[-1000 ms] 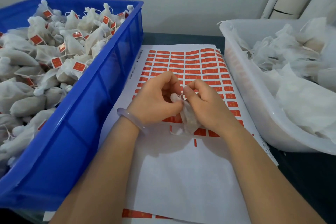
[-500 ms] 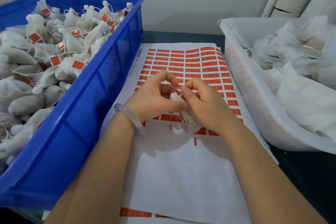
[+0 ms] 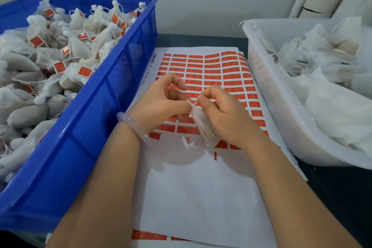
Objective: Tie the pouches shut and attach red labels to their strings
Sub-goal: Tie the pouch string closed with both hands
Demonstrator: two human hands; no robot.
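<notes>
To my left stands the big blue plastic crate (image 3: 112, 106), heaped with tied white pouches (image 3: 50, 88) that already carry red tags. To my right is the white translucent plastic tub (image 3: 281, 125), holding the loose pouches waiting to be done (image 3: 332, 94). Between them lies the white backing sheet (image 3: 201, 187), with rows of red rectangular sticker labels (image 3: 213, 70) across its far half.

Above that sheet my left hand (image 3: 161, 104) curls round the gathered neck of one small white mesh pouch (image 3: 205, 127), which hangs down between my hands. My right hand (image 3: 223, 115) pinches the thin white drawstring (image 3: 192, 103) between thumb and forefinger, drawn taut.

I judge I'm mid-tie, cinching the mouth closed. Next I'd need to lock the knot without letting the neck slacken, then free one hand to peel a label and fold it over the string.
</notes>
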